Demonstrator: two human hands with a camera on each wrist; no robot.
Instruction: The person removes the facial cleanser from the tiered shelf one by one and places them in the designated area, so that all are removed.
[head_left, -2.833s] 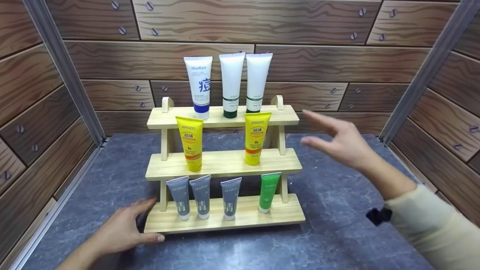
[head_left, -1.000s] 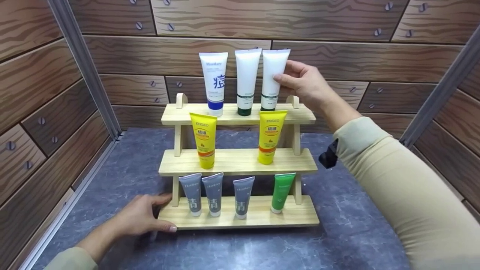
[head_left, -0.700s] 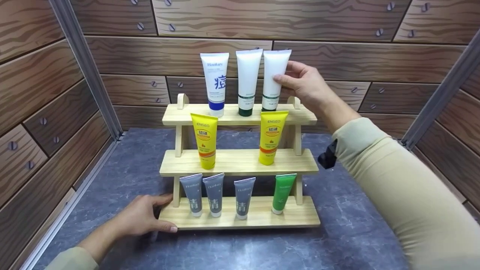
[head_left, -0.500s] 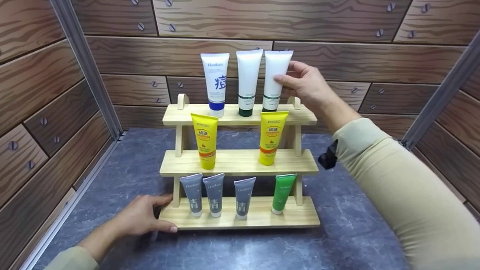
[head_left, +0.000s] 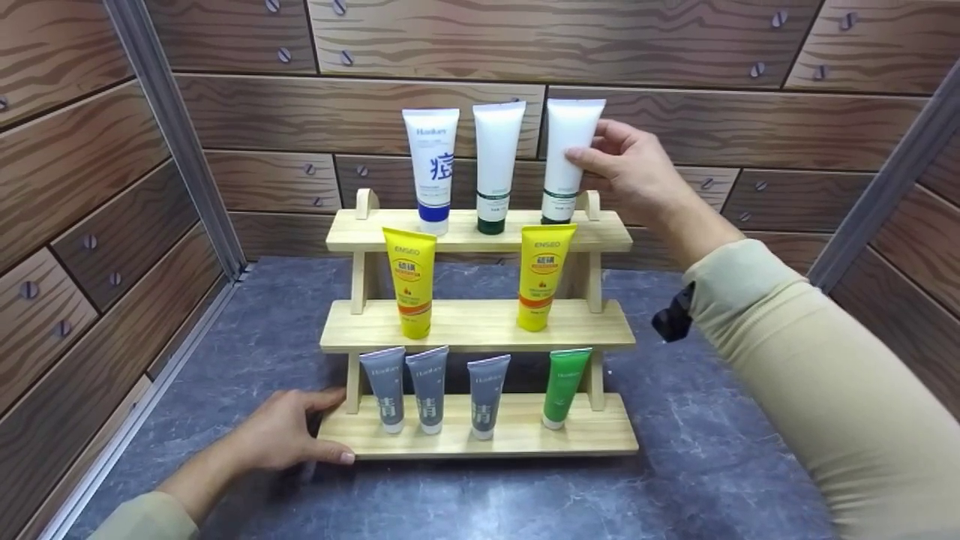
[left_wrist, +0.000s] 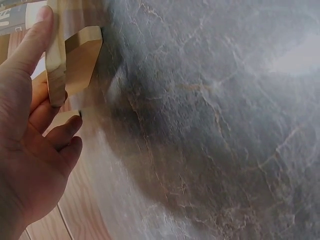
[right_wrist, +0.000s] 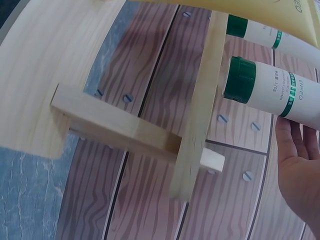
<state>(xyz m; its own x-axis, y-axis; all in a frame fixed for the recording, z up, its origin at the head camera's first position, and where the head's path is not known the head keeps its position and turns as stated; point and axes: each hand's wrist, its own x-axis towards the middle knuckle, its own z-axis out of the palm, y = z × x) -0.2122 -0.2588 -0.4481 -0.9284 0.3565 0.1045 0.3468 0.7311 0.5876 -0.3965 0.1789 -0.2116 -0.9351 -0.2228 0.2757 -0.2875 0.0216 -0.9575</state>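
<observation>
My right hand [head_left: 634,169] pinches a white squeeze tube with a green cap [head_left: 566,154] between thumb and fingers, at the right end of the top shelf. In the right wrist view its green cap [right_wrist: 241,80] is close to the shelf board [right_wrist: 197,115]. A matching white tube [head_left: 496,165] and a white tube with a blue band [head_left: 431,165] stand to its left. My left hand [head_left: 274,431] grips the left end of the wooden three-tier display stand's bottom board [head_left: 517,442]; in the left wrist view the thumb [left_wrist: 35,42] lies along the board's edge, fingers curled round it.
Two yellow tubes [head_left: 409,281] stand spaced apart on the middle shelf [head_left: 472,326]. Below, several grey tubes [head_left: 427,390] and a green tube [head_left: 566,386] stand on the bottom board. Wood-patterned panels [head_left: 420,37] enclose the dark marbled table [head_left: 487,502].
My right hand has come in from the right, taken hold of the rightmost white tube and shifted it right, widening the gap to its neighbour. The left hand stays on the stand.
</observation>
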